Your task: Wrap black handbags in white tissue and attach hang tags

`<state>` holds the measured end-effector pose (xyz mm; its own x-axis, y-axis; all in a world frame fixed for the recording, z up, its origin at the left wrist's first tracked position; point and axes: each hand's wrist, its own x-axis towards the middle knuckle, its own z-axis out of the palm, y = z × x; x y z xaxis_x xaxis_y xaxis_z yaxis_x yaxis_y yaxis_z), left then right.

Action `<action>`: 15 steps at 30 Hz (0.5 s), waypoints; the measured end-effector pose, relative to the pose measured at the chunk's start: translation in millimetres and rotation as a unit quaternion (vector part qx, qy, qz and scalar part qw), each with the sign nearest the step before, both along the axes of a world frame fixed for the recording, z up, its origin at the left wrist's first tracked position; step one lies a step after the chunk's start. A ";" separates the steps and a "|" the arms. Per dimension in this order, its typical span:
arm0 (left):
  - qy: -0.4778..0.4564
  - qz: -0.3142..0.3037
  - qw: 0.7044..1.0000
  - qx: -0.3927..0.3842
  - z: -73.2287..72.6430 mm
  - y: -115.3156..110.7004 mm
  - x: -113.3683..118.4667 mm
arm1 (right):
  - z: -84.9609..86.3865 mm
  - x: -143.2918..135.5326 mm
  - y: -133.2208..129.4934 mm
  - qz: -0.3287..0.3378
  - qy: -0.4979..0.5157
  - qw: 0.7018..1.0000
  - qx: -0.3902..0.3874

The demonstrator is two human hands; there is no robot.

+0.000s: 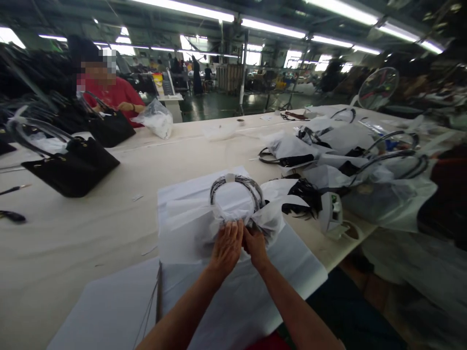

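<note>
A handbag wrapped in thin white tissue paper (186, 243) lies in front of me, with its dark handles (257, 191) arching up in film and a pale band around their top. My left hand (228, 245) presses on the bunched paper below the handles, its fingers close together and bent over it. Beside it, almost touching, my right hand (255, 244) is closed, with curled fingers gripping the gathered paper. Both sets of fingertips are partly hidden in the folds. Beneath the bundle are large white sheets (292, 272).
More paper-wrapped bags (339, 160) crowd the right side, near a white tape dispenser (331, 212). A black handbag (75, 167) stands at left. White sheets (105, 306) are stacked at front left. A person in red (124, 95) works across the table beside a plastic bag (156, 119).
</note>
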<state>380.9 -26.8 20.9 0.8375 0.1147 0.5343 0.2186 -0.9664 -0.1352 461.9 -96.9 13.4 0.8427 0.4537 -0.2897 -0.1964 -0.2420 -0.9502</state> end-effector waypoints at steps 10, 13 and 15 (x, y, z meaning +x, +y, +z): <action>0.155 0.099 0.981 -0.066 32.6 -1.8 16.9 | -19.4 5.2 -9.6 0.014 -0.094 0.995 -0.035; 0.185 0.109 0.975 -0.063 40.5 -2.7 20.5 | -26.2 7.2 -20.3 0.056 -0.107 0.990 -0.075; 0.188 0.121 0.973 -0.052 40.9 -3.0 21.8 | -34.4 11.3 -35.6 0.111 -0.084 0.987 -0.085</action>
